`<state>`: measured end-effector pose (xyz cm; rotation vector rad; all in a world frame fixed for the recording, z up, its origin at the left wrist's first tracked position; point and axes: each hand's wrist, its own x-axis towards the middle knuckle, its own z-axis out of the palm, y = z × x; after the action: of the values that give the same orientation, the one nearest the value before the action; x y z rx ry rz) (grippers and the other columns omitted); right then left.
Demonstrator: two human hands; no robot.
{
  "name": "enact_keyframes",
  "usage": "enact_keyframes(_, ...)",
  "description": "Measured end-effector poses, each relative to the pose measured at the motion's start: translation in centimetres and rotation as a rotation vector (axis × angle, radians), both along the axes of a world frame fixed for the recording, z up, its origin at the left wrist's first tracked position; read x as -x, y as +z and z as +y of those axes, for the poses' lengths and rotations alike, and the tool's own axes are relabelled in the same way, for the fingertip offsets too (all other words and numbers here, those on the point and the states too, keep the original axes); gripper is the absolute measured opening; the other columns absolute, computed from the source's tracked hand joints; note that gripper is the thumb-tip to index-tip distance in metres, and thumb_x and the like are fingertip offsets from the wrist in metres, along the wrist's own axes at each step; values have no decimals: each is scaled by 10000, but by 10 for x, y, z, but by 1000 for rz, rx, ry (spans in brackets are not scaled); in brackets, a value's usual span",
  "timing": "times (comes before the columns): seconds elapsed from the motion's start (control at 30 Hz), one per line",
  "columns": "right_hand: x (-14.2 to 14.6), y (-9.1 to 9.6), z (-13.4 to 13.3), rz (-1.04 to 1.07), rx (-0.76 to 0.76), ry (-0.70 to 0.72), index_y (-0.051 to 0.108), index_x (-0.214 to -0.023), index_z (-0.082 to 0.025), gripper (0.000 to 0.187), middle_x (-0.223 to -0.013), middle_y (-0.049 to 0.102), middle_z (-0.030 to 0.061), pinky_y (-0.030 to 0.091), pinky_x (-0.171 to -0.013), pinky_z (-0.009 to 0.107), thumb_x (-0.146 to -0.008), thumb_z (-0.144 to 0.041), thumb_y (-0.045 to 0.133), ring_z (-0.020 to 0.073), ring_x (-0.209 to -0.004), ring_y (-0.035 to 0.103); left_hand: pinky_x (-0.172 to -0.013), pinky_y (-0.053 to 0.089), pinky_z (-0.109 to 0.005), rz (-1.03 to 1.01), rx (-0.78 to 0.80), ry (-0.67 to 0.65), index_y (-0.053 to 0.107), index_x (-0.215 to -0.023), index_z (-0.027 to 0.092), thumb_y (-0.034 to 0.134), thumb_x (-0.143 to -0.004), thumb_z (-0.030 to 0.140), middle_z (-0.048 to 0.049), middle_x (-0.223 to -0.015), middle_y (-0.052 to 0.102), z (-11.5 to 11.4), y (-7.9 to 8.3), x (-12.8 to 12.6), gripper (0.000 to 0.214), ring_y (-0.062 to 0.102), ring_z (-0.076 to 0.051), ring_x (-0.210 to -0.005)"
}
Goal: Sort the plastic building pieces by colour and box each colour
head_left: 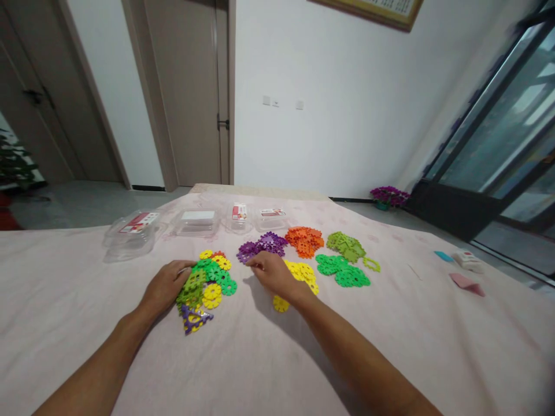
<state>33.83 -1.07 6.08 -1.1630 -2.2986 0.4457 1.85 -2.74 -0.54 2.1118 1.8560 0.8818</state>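
My left hand [167,283] lies along the left side of a mixed pile of plastic building discs [212,273], fingers bent over its edge and not gripping any disc that I can see. Green, yellow, lime, red and purple pieces overlap there, with a purple triangular piece [195,319] at the near end. My right hand [271,271] is at the near edge of a purple disc pile [266,244], thumb and fingers pinched together. Whatever is between those fingertips is hidden. Under the right wrist, yellow discs [303,271] are partly covered.
Orange discs [304,240], lime discs [347,245] and green discs [343,270] form separate piles to the right. Several clear plastic boxes [197,224] stand behind. A pink cloth [466,284], a blue item [443,256] and a white packet [468,261] lie far right.
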Motion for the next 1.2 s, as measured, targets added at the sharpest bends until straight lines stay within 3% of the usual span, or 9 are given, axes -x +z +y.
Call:
enact_keyframes(0.13,46,-22,-16,-70,115,-78,700,-1065,-215,240,-1060,666,65,415,-785,288,-847,-293,634,205,-951,595,-1014,436,-364,-11,-4,-1,705,-1144,182,386,-915,418,-87,-1176,704,-2,2,-1,459,616,-238,-1115)
enact_keyframes(0.33,62,-30,-19,-127,162,-183,663,-955,-240,248,-1004,623,40,343,-708,282,-822,-449,667,215,-936,546,-1018,436,-373,-21,-14,5,710,-1127,186,395,-910,404,-81,-1179,704,0,-1,-2,441,619,-238,-1109)
enact_keyframes(0.57,69,-38,-18,-39,173,-270,663,-1046,-267,322,-1045,676,19,350,-712,277,-782,-445,712,208,-963,579,-1033,424,-376,-11,-11,-3,702,-1139,180,384,-919,413,-85,-1182,701,1,-1,-2,451,613,-238,-1123)
enact_keyframes(0.7,68,-46,-18,55,241,-264,670,-981,-271,229,-952,705,-30,351,-680,252,-795,-400,703,158,-857,601,-1020,436,-372,-7,-11,1,705,-1135,182,384,-918,421,-88,-1174,703,1,1,-2,455,620,-242,-1115)
enact_keyframes(0.87,68,-51,-17,243,254,-222,702,-876,-235,121,-830,699,-20,357,-635,238,-765,-278,720,141,-757,591,-1017,444,-362,-1,6,3,707,-1138,188,392,-909,453,-87,-1178,707,2,-1,1,471,628,-246,-1114)
enact_keyframes(1.03,38,-24,6,431,326,-161,711,-798,-176,78,-692,647,-21,367,-577,222,-729,-213,714,121,-633,550,-1012,452,-358,13,21,3,707,-1164,196,408,-896,478,-83,-1208,705,3,-3,4,491,628,-255,-1128)
enact_keyframes(1.13,-8,4,21,373,398,-104,713,-777,-162,85,-654,629,-33,377,-564,214,-715,-220,706,106,-584,523,-995,467,-343,13,24,5,719,-1142,198,410,-891,482,-84,-1198,714,3,-1,4,489,640,-254,-1117)
enact_keyframes(1.2,-45,18,28,267,320,-198,716,-759,-155,68,-643,627,-29,369,-571,213,-709,-196,696,105,-593,525,-983,477,-334,14,23,9,727,-1125,202,415,-887,488,-82,-1189,720,3,0,4,486,649,-253,-1107)
